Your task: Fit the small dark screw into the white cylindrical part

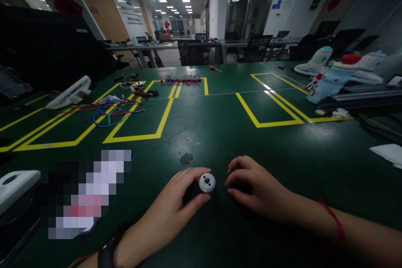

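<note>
Between the thumb and fingers of my left hand (180, 194) is a small round silver metal cylinder (207, 182), much like a small motor. Its flat end faces up and shows a dark centre and small dark holes. To the right of it, apart from the cylinder, my right hand (254, 184) rests low over the green table (220, 142). Its thumb and fingertips are curled together in a pinch. A tiny dark speck shows at those fingertips, too small to name.
A pixelated flat object (91, 194) lies left of my left arm. Loose red and blue wires (113, 109), a wire bundle (182, 79) and an orange screwdriver (214, 68) lie farther back. White fans (70, 92) and a blue bottle (329, 79) stand at the sides.
</note>
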{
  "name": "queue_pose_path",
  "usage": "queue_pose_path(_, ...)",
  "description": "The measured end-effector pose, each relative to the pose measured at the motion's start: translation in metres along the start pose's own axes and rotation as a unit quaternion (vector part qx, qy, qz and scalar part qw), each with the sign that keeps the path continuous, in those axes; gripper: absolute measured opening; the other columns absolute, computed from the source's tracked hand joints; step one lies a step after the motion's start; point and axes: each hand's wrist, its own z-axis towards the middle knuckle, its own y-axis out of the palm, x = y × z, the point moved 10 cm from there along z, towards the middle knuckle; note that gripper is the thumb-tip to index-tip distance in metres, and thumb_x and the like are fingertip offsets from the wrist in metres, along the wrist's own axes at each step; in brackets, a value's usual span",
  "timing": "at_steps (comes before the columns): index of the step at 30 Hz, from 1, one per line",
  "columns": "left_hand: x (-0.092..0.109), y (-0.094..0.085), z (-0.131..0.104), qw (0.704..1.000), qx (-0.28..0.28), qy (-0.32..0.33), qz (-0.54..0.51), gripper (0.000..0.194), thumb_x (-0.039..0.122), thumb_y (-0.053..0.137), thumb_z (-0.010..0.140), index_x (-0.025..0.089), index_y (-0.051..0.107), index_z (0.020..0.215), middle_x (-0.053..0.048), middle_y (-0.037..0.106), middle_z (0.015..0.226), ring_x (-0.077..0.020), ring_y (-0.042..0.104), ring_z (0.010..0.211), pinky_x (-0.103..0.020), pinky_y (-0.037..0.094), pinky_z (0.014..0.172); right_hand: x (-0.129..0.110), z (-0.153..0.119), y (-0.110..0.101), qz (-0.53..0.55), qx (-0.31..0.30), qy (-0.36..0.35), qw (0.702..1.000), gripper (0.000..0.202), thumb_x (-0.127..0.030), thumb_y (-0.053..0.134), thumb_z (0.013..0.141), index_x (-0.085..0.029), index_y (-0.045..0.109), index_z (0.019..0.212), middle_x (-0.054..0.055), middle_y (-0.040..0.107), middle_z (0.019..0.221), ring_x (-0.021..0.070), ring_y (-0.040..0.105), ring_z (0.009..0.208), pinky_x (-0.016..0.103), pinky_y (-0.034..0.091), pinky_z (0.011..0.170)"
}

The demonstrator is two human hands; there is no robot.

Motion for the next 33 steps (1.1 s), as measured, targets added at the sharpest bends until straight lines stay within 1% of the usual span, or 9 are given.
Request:
queue_pose_path(4, -0.001, 0.001, 0.001, 1.000, -0.003, -0.002, -0.001, 0.042, 0.027, 0.060, 0.092, 0.038, 0.045, 0.129, 0.001, 0.055, 0.132, -0.0227, 0.051, 0.121, -0.043, 0.041, 0.105, -0.002, -0.002, 0.001, 0.010, -0.004, 0.001, 1.000, 0.015, -0.019, 0.066, 0.080, -0.021, 0.069, 0.095, 0.007, 0.055, 0.110, 0.0216, 0.054, 0.102, 0.038, 0.047, 0.086)
queue_pose_path(7, 0.000, 0.000, 0.001, 1.000, -0.001, 0.000, 0.000, 0.042, 0.026, 0.060, 0.092, 0.038, 0.045, 0.130, 0.001, 0.054, 0.133, -0.0228, 0.051, 0.122, -0.044, 0.040, 0.105, 0.000, -0.002, -0.005, 0.051, 0.009, 0.010, 0.999, 0.020, -0.020, 0.067, 0.080, -0.021, 0.067, 0.100, 0.007, 0.055, 0.111, 0.0210, 0.054, 0.103, 0.037, 0.047, 0.088)
queue_pose_path(11, -0.001, 0.001, 0.001, 1.000, -0.005, 0.002, 0.002, 0.041, 0.027, 0.060, 0.092, 0.037, 0.046, 0.130, 0.000, 0.054, 0.133, -0.0236, 0.050, 0.122, -0.045, 0.040, 0.105, 0.013, -0.001, -0.018, 0.146, 0.051, 0.066, 0.986, 0.013, -0.024, 0.062, 0.085, -0.020, 0.064, 0.098, 0.005, 0.058, 0.100, 0.0177, 0.058, 0.088, 0.032, 0.049, 0.076)
queue_pose_path(16, -0.001, 0.001, 0.000, 1.000, -0.010, 0.000, 0.003, 0.041, 0.027, 0.060, 0.092, 0.038, 0.045, 0.129, 0.002, 0.054, 0.132, -0.0224, 0.051, 0.122, -0.044, 0.040, 0.106, 0.044, -0.008, -0.025, 0.285, 0.135, 0.176, 0.932, 0.012, -0.032, 0.062, 0.086, -0.020, 0.064, 0.089, 0.001, 0.062, 0.087, 0.0163, 0.058, 0.081, 0.029, 0.046, 0.071)
queue_pose_path(21, -0.001, 0.001, 0.000, 1.000, -0.011, -0.002, 0.001, 0.042, 0.027, 0.059, 0.093, 0.040, 0.044, 0.130, 0.003, 0.053, 0.134, -0.0218, 0.049, 0.123, -0.044, 0.039, 0.106, 0.064, -0.013, -0.021, 0.377, 0.177, 0.226, 0.881, 0.015, -0.034, 0.069, 0.082, -0.021, 0.067, 0.089, -0.001, 0.062, 0.081, 0.0127, 0.055, 0.071, 0.026, 0.043, 0.064)
queue_pose_path(25, -0.001, 0.001, 0.000, 1.000, -0.010, 0.002, 0.003, 0.042, 0.027, 0.059, 0.093, 0.039, 0.044, 0.130, 0.002, 0.053, 0.134, -0.0226, 0.049, 0.123, -0.045, 0.039, 0.106, 0.079, -0.017, -0.023, 0.467, 0.225, 0.253, 0.817, 0.017, -0.032, 0.073, 0.078, -0.021, 0.067, 0.089, -0.001, 0.062, 0.079, 0.0114, 0.055, 0.070, 0.025, 0.043, 0.066)
queue_pose_path(27, -0.001, 0.000, 0.000, 1.000, -0.007, 0.004, 0.004, 0.042, 0.028, 0.059, 0.093, 0.038, 0.044, 0.130, 0.002, 0.053, 0.133, -0.0226, 0.049, 0.123, -0.044, 0.039, 0.106, 0.083, -0.018, -0.022, 0.485, 0.227, 0.265, 0.802, 0.017, -0.031, 0.073, 0.077, -0.020, 0.066, 0.089, -0.001, 0.062, 0.079, 0.0114, 0.055, 0.070, 0.025, 0.043, 0.065)
queue_pose_path(29, -0.002, 0.000, 0.000, 1.000, -0.006, 0.004, 0.005, 0.042, 0.027, 0.060, 0.092, 0.038, 0.044, 0.130, 0.002, 0.054, 0.133, -0.0221, 0.050, 0.123, -0.043, 0.039, 0.107, 0.081, -0.016, -0.021, 0.472, 0.209, 0.261, 0.816, 0.018, -0.032, 0.073, 0.078, -0.021, 0.066, 0.090, -0.001, 0.062, 0.079, 0.0117, 0.055, 0.070, 0.026, 0.042, 0.064)
queue_pose_path(33, -0.001, 0.001, 0.000, 1.000, -0.009, 0.003, 0.005, 0.043, 0.027, 0.060, 0.092, 0.039, 0.044, 0.130, 0.003, 0.054, 0.133, -0.0213, 0.050, 0.123, -0.043, 0.039, 0.107, 0.063, -0.011, -0.019, 0.374, 0.147, 0.223, 0.888, 0.015, -0.034, 0.067, 0.084, -0.021, 0.065, 0.092, 0.000, 0.062, 0.083, 0.0129, 0.055, 0.074, 0.026, 0.043, 0.065)
